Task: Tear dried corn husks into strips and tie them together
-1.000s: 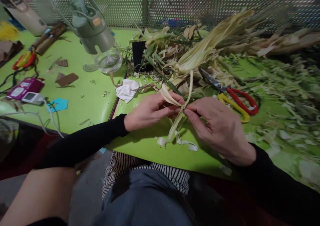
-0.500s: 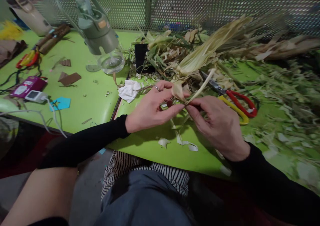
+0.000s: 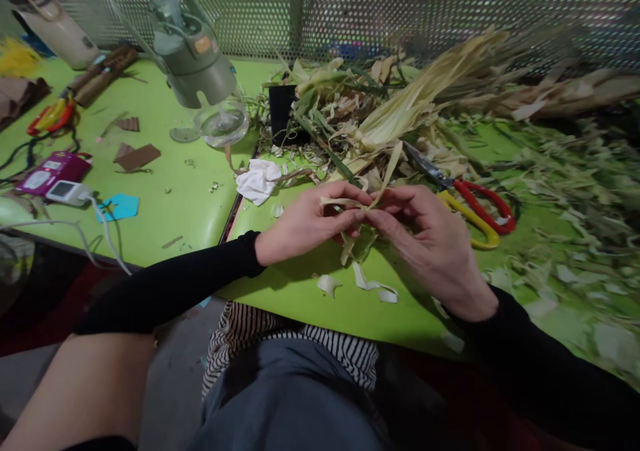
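My left hand (image 3: pixel 307 221) and my right hand (image 3: pixel 430 244) meet over the near edge of the green table (image 3: pixel 175 198). Both pinch the same pale dried husk strip (image 3: pixel 373 194), whose ends stick up and hang down between the fingers. Small husk scraps (image 3: pixel 373 286) lie on the table just below the hands. Red and yellow scissors (image 3: pixel 467 201) rest right of my right hand. A heap of dried husks and leaves (image 3: pixel 400 104) sits behind the hands.
A crumpled white tissue (image 3: pixel 257 179) lies left of the hands. A green fan-like device with a glass base (image 3: pixel 200 71) stands at the back left. A purple box (image 3: pixel 50 171), a white charger (image 3: pixel 67 191), brown card pieces (image 3: pixel 137 156) and a blue tag (image 3: pixel 120 206) lie further left. Perforated metal mesh (image 3: pixel 400 4) closes the back.
The hands stayed together at the table edge. The fingers have reworked the strip: its ends shifted from a tied bow shape to a flatter fold between the fingertips.
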`<state>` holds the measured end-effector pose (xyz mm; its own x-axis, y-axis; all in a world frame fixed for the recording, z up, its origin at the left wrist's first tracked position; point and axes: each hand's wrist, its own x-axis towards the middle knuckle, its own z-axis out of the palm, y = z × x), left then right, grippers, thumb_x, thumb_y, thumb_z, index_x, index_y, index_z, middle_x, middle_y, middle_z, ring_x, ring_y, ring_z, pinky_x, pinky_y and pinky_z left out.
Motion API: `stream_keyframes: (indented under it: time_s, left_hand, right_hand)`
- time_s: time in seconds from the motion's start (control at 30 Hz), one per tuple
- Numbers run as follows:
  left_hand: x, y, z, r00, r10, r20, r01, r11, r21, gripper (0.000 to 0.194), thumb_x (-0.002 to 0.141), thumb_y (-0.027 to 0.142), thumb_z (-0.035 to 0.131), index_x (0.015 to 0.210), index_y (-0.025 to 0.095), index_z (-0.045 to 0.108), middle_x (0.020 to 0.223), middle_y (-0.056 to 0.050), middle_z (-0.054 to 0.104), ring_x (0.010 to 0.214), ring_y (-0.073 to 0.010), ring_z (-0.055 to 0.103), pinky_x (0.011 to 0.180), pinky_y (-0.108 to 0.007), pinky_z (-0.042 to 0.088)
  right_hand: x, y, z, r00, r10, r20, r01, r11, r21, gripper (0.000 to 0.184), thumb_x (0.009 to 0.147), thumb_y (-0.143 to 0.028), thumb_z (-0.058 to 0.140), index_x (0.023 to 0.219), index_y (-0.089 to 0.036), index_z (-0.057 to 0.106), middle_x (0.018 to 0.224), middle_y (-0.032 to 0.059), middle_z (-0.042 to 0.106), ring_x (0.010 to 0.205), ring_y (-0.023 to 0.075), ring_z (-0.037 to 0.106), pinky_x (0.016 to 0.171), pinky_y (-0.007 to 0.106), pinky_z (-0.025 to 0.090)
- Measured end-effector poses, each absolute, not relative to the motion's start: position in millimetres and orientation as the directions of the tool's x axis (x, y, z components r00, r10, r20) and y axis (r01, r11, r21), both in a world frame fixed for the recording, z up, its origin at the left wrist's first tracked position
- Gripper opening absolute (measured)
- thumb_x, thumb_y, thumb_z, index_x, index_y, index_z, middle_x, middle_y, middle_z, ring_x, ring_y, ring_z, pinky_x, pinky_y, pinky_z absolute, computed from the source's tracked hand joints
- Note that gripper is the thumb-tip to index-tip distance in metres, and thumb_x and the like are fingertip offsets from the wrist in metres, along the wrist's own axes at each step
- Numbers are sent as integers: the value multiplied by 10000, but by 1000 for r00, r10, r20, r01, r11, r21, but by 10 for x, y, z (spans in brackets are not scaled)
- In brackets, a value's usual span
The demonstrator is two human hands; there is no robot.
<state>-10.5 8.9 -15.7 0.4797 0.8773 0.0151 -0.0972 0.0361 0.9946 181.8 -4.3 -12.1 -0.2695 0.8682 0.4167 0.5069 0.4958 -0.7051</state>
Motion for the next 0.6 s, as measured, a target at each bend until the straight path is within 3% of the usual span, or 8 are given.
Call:
stream_keyframes:
  time_s: [0.1, 0.3, 0.47, 0.6]
  left_hand:
    - [-51, 75, -154, 491, 867, -80, -190, 197, 962, 145, 912, 185, 635, 1040, 130, 592, 760, 26, 631, 658, -60, 644, 569, -152, 525]
    - [-12, 55, -214, 486, 859, -161, -291, 333, 897, 164, 899, 217, 666, 1042, 151, 617, 840, 9, 655, 656, -61, 629, 510, -161, 485]
    - [20, -15, -232, 446, 893, -60, -278, 202, 939, 128, 957, 273, 585, 1027, 171, 552, 832, 16, 629, 597, -57, 641, 481, -154, 482]
    - [38, -69, -262, 374, 919, 126, -176, -63, 982, 114, 969, 269, 554, 1044, 184, 542, 869, -6, 639, 681, -84, 667, 659, -229, 596]
  right_hand:
    - [1796, -48, -142, -251, 869, 426, 458, 494, -739, 119, 928, -351, 670, 969, -245, 635, 793, -22, 656, 628, 129, 611, 556, 260, 488]
    - [1754, -93, -168, -238, 863, 447, 464, 505, -728, 158, 939, -402, 652, 928, -247, 626, 779, -17, 621, 603, 123, 560, 523, 261, 454]
    - [1726, -119, -219, -224, 862, 454, 414, 506, -756, 134, 985, -377, 575, 1000, -244, 579, 813, -12, 627, 681, 146, 633, 608, 293, 533]
    - [1704, -126, -188, -144, 867, 477, 381, 493, -782, 105, 993, -369, 557, 993, -264, 564, 827, -8, 638, 683, 155, 641, 584, 289, 535]
